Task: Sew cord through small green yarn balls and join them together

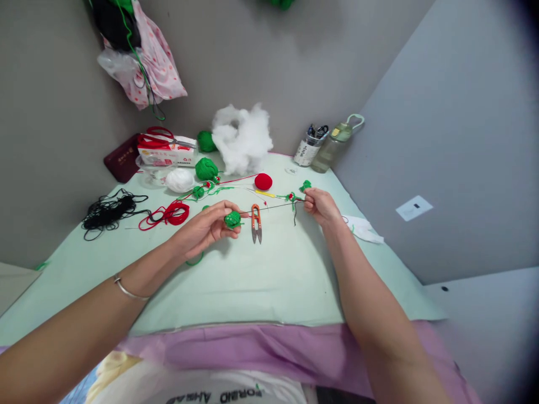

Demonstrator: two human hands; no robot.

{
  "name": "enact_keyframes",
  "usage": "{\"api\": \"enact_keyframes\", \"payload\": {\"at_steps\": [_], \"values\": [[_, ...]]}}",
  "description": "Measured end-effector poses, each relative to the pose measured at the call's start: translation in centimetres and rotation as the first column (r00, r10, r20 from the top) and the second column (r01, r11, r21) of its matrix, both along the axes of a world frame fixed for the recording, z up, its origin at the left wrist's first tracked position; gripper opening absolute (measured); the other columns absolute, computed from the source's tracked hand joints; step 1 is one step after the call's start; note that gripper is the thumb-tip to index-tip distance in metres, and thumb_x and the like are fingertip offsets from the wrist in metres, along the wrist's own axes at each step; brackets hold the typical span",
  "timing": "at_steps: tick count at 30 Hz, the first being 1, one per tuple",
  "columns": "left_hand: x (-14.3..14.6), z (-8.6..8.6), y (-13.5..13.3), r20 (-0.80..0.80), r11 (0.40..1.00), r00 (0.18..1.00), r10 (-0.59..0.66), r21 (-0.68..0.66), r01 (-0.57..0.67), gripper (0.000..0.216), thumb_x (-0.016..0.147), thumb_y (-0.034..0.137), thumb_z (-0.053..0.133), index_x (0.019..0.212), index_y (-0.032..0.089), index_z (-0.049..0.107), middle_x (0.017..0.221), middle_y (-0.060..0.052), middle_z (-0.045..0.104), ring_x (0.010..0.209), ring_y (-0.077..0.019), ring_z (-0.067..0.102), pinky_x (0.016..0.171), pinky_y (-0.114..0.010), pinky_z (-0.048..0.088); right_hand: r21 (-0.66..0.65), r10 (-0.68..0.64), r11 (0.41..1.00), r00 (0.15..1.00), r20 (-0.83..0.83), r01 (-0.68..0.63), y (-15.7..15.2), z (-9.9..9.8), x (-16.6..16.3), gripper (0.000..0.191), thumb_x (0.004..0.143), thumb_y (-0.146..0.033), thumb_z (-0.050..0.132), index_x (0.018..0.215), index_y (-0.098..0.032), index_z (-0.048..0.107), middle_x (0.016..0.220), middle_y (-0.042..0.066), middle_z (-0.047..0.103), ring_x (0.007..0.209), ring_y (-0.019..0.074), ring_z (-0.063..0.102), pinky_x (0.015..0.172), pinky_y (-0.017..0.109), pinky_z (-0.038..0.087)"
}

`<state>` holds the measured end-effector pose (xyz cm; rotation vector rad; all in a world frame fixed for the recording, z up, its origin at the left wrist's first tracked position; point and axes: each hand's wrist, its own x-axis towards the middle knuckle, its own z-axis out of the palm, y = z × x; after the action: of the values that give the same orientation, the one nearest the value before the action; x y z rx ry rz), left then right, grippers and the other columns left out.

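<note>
Left hand [213, 223] grasps the green crocheted piece [232, 219] above the pale-green tabletop [269, 292] | right hand [319, 206] pinches black thread [275, 206], taut towards the piece's three o'clock | I'd say pull evenly, piece braced, lest it pucker | orange thread snips [256, 223] at three, beneath the strand; black yarn tangle [110, 213] at nine

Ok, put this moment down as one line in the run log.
left hand: holding green crocheted piece | right hand: pinching dark thread | thread: stretched straight between hands | orange snips: on table
</note>
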<state>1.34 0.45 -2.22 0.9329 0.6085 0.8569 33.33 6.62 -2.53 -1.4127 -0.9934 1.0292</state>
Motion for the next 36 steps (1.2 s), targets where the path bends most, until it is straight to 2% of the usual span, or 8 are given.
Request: {"api": "enact_keyframes", "payload": {"at_steps": [5,7,9,13,18,21,31,36], "values": [[-0.1,0.1,0.1,0.002,1.0,1.0,-0.001,-0.006,0.001,0.026,0.096,0.032,0.057,0.109,0.014,0.07,0.11,-0.011,0.072,0.077,-0.012,0.069,0.075,-0.024,0.061,0.079,-0.055,0.996,0.931,0.36,0.029,-0.4,0.0,0.1,0.001,0.075,-0.015,0.064,0.076,-0.016,0.063,0.069,0.001,0.058,0.056,0.0109,0.044,0.053,0.024,0.033],[-0.2,0.2,0.1,-0.019,1.0,1.0,-0.016,-0.008,0.016,0.029,0.097,0.033,0.058,0.109,0.012,0.073,0.112,-0.012,0.072,0.082,-0.0135,0.07,0.082,-0.026,0.061,0.221,-0.121,0.975,0.75,0.65,-0.035,-1.0,0.6,-0.7,0.01,0.081,-0.016,0.059,0.084,-0.017,0.069,0.086,0.006,0.064,0.067,0.0134,0.05,0.065,0.027,0.039],[-0.4,0.4,0.1,-0.055,0.999,0.998,-0.04,0.003,0.041,0.029,0.095,0.032,0.062,0.112,0.014,0.074,0.113,-0.011,0.072,0.087,-0.0156,0.071,0.088,-0.028,0.06,0.235,-0.052,0.934,0.547,0.835,-0.269,-2.0,1.2,-2.2,0.018,0.088,-0.02,0.055,0.092,-0.018,0.073,0.095,0.007,0.067,0.073,0.0152,0.054,0.074,0.03,0.041],[-0.7,0.3,0.5,-0.11,0.997,0.993,-0.051,0.047,0.056,0.031,0.091,0.033,0.068,0.115,0.016,0.074,0.108,-0.01,0.075,0.099,-0.0205,0.072,0.098,-0.034,0.056,-0.077,0.324,0.703,0.221,0.92,-0.707,-4.7,2.0,-5.9,0.024,0.093,-0.013,0.053,0.098,-0.021,0.074,0.098,0.005,0.068,0.081,0.0146,0.06,0.072,0.026,0.039],[-1.1,0.0,1.0,-0.111,0.998,0.994,0.007,0.064,0.0,0.031,0.088,0.032,0.071,0.115,0.017,0.075,0.118,-0.01,0.074,0.104,-0.0191,0.07,0.103,-0.033,0.051,-0.268,0.175,0.637,-0.204,0.963,-0.723,-6.5,1.6,-9.1,0.022,0.096,-0.007,0.049,0.1,-0.015,0.07,0.101,0.01,0.065,0.089,0.0182,0.056,0.066,0.028,0.036],[-1.2,-0.1,1.1,-0.129,0.997,0.991,0.02,0.078,-0.009,0.036,0.085,0.028,0.074,0.12,0.021,0.073,0.129,-0.008,0.069,0.106,-0.0171,0.068,0.102,-0.03,0.05,-0.327,0.094,0.644,-0.353,0.931,-0.692,-6.6,1.6,-9.9,0.021,0.099,-0.009,0.047,0.098,-0.012,0.068,0.105,0.013,0.064,0.093,0.0207,0.057,0.07,0.031,0.039],[-1.4,-0.2,1.5,-0.165,0.986,0.978,0.131,0.126,-0.111,0.042,0.082,0.03,0.077,0.122,0.021,0.072,0.128,-0.011,0.07,0.11,-0.02,0.066,0.099,-0.031,0.051,-0.362,0.07,0.694,-0.443,0.894,-0.622,-6.6,1.8,-9.8,0.024,0.097,-0.005,0.043,0.102,-0.009,0.066,0.11,0.016,0.064,0.102,0.0269,0.059,0.076,0.036,0.044],[-1.1,-0.3,1.5,-0.158,0.983,0.973,0.168,0.095,-0.154,0.039,0.08,0.033,0.079,0.115,0.017,0.074,0.114,-0.01,0.075,0.107,-0.0201,0.068,0.098,-0.031,0.052,-0.303,0.078,0.638,-0.332,0.94,-0.708,-6.5,1.5,-9.6,0.022,0.098,-0.006,0.042,0.099,-0.011,0.064,0.106,0.015,0.064,0.102,0.0249,0.058,0.082,0.035,0.044]]}}
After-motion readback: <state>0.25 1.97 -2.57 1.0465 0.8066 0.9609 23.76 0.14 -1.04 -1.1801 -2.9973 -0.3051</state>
